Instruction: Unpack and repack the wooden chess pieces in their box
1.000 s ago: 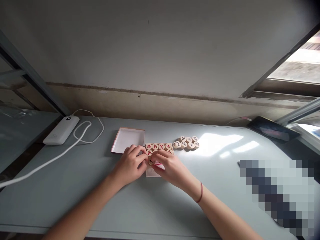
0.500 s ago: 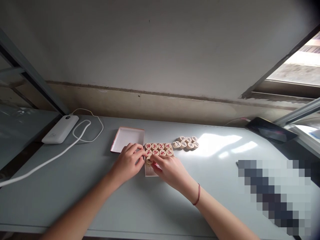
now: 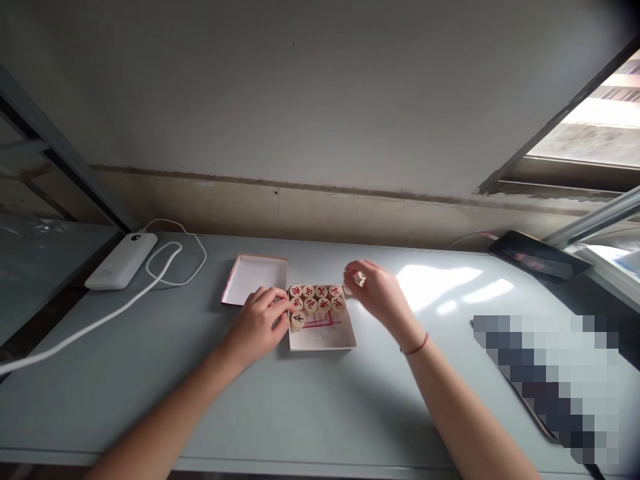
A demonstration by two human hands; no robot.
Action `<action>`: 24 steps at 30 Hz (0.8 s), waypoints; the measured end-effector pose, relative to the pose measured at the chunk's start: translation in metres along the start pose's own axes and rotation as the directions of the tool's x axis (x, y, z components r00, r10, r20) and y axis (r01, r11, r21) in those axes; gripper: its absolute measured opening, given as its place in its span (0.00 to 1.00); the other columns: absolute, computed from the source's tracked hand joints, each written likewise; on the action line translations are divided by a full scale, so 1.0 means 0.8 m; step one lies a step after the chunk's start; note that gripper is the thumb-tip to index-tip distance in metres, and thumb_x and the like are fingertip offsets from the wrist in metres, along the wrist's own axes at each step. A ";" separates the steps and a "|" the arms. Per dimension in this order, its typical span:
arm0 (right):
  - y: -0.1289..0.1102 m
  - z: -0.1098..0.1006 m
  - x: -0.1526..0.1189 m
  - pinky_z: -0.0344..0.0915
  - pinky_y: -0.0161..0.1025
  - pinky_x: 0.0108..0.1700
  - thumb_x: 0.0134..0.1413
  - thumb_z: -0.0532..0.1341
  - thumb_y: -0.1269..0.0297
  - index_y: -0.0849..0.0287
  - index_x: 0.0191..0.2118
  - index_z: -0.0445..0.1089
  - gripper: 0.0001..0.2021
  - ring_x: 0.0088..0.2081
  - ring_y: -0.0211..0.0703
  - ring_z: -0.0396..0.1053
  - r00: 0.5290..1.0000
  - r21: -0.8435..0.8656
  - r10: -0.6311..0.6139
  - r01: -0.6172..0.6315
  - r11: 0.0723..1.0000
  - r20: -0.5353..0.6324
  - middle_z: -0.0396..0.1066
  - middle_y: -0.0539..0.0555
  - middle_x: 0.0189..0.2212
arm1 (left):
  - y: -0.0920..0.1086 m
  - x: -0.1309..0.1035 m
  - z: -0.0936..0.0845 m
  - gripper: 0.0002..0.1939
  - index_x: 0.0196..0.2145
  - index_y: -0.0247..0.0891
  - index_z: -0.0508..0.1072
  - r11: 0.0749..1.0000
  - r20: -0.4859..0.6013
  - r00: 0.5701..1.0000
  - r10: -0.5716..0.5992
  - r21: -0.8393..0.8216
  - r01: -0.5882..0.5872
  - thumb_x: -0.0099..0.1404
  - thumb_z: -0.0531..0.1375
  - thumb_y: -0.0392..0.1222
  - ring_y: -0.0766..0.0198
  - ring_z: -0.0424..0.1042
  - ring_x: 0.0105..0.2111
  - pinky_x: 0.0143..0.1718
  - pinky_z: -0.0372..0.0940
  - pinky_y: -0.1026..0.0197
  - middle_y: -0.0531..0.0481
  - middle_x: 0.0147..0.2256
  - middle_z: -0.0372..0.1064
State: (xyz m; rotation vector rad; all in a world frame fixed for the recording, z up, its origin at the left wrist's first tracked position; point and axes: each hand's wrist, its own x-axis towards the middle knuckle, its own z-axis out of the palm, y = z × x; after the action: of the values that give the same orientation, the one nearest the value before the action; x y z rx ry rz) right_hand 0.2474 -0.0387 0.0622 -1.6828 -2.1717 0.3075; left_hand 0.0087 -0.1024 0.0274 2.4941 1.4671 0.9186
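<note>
A shallow white box (image 3: 327, 339) holds two rows of round wooden Chinese chess pieces with red characters (image 3: 324, 305). Below those rows, at the box's left side, lies one piece with a black character (image 3: 299, 320). My left hand (image 3: 260, 323) is closed on the left rim of the box, its index finger touching a red piece at the edge. My right hand (image 3: 377, 293) is curled over the loose chess pieces (image 3: 360, 279) just right of the box, covering most of them. Its fingertips are blurred, so whether it grips a piece is unclear.
The box lid (image 3: 257, 279) lies inside up, behind my left hand. A white power bank (image 3: 121, 261) with a white cable (image 3: 117, 309) is at the left. A dark phone (image 3: 537, 257) lies at the back right. A pixelated patch (image 3: 545, 387) hides something at the right.
My right hand has moved from the black piece in the box to the loose pieces at the right, leaving that piece in the box. The left hand has stayed in place.
</note>
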 end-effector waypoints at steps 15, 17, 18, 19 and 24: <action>0.034 -0.009 0.055 0.62 0.37 0.31 0.49 0.62 0.63 0.59 0.38 0.76 0.11 0.34 0.48 0.74 0.983 -0.180 0.118 -0.092 0.979 0.140 0.77 0.58 0.32 | 0.002 0.000 0.000 0.12 0.37 0.41 0.74 1.000 -0.012 1.000 -0.009 0.005 0.009 0.64 0.52 0.30 0.62 0.68 0.38 0.41 0.66 0.57 0.49 0.36 0.70; 0.021 -0.014 0.039 0.65 0.37 0.32 0.51 0.61 0.60 0.57 0.43 0.74 0.14 0.33 0.45 0.74 0.993 0.004 0.054 -0.054 0.999 0.104 0.77 0.55 0.35 | 0.004 0.001 0.000 0.11 0.40 0.41 0.73 1.000 -0.029 1.000 -0.006 -0.010 0.006 0.65 0.54 0.32 0.61 0.69 0.39 0.43 0.66 0.56 0.49 0.38 0.70; 0.013 -0.016 0.029 0.67 0.37 0.31 0.52 0.61 0.58 0.56 0.45 0.73 0.15 0.31 0.43 0.74 0.994 0.126 0.020 -0.034 0.991 0.109 0.77 0.54 0.36 | 0.007 0.004 0.000 0.11 0.43 0.41 0.73 1.000 -0.033 0.999 0.002 -0.022 -0.003 0.65 0.54 0.34 0.60 0.69 0.40 0.44 0.67 0.56 0.48 0.39 0.70; 0.004 -0.016 0.017 0.68 0.37 0.30 0.52 0.61 0.57 0.55 0.46 0.73 0.16 0.30 0.42 0.74 0.992 0.253 -0.013 -0.019 0.967 0.123 0.77 0.54 0.36 | 0.010 0.007 0.000 0.11 0.46 0.42 0.71 0.999 -0.031 0.999 0.018 -0.038 -0.019 0.66 0.56 0.36 0.60 0.70 0.42 0.45 0.67 0.55 0.47 0.41 0.70; -0.035 -0.007 -0.029 0.72 0.36 0.31 0.53 0.62 0.53 0.58 0.43 0.69 0.16 0.32 0.40 0.74 0.961 0.700 -0.134 -0.076 0.710 0.241 0.76 0.55 0.35 | 0.033 0.027 0.003 0.20 0.56 0.43 0.63 0.981 -0.014 0.996 0.092 -0.170 -0.093 0.67 0.57 0.43 0.59 0.71 0.47 0.49 0.68 0.56 0.46 0.47 0.69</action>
State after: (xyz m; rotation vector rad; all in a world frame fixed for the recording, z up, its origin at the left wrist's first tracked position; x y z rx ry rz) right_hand 0.2301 -0.0691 0.0745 -1.1927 -1.8621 1.2605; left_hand 0.0375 -0.0984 0.0453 2.4538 1.2257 1.0217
